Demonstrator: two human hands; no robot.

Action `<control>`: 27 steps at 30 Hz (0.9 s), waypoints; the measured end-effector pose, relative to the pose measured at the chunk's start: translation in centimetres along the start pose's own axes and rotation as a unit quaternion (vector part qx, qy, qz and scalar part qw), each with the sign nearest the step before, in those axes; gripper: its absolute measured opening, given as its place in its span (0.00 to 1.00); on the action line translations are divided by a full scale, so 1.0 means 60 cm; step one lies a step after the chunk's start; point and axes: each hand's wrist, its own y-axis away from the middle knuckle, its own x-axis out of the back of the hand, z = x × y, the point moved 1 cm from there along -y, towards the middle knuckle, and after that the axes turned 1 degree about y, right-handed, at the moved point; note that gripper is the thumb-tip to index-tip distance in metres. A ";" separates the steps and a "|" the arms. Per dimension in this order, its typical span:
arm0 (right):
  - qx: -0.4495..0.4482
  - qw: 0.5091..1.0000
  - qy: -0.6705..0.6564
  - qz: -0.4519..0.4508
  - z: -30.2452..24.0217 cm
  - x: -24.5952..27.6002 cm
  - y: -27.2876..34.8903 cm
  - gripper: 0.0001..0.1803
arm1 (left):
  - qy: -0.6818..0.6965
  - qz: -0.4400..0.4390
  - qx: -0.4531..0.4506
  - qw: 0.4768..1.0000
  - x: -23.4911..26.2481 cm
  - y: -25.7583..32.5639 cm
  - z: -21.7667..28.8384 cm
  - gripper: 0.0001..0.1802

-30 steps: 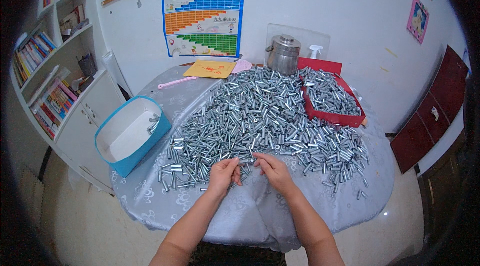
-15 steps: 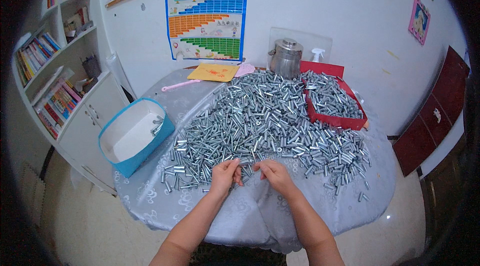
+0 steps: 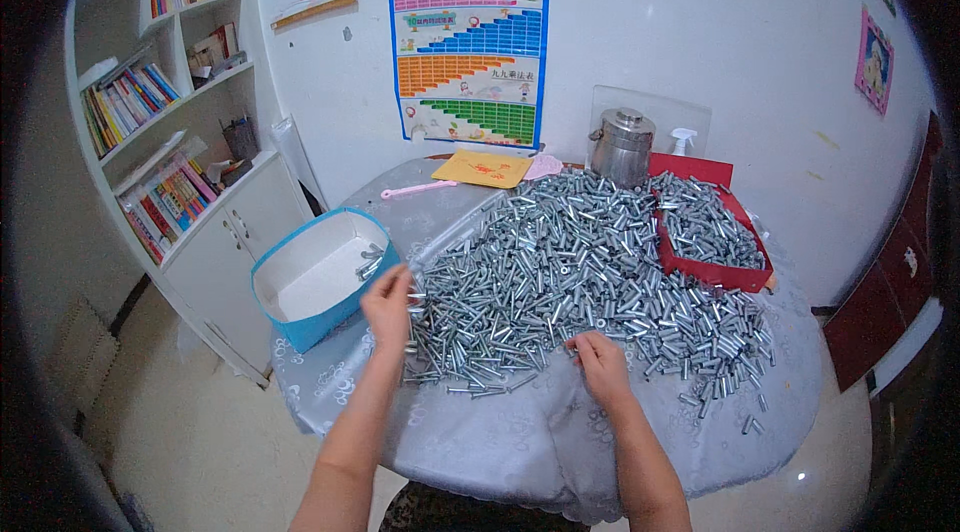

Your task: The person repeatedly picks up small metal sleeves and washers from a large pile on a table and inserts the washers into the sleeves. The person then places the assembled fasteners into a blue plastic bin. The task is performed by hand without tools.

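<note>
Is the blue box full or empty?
Nearly empty: the blue box holds only a few metal pieces, its white bottom mostly bare.

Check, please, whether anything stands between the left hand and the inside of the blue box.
Possibly the rim of the blue box: the left hand is at the box's right end, and whether it is above the rim is unclear. Nothing else visible stands between.

A box [image 3: 325, 325] stands left of the fasteners [image 3: 550, 272].
</note>
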 end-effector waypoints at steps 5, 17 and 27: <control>0.022 0.999 0.020 0.026 0.012 0.001 -0.002 0.12 | -0.282 0.029 -0.060 0.957 0.091 -0.121 -0.006 0.12; 0.025 0.997 0.015 0.069 0.029 0.014 -0.009 0.11 | -0.273 -0.313 -0.279 0.866 -0.020 0.002 0.004 0.07; -0.046 0.973 -0.070 0.213 0.047 0.049 -0.023 0.08 | -0.369 -0.470 -0.327 0.732 -0.068 0.090 -0.002 0.07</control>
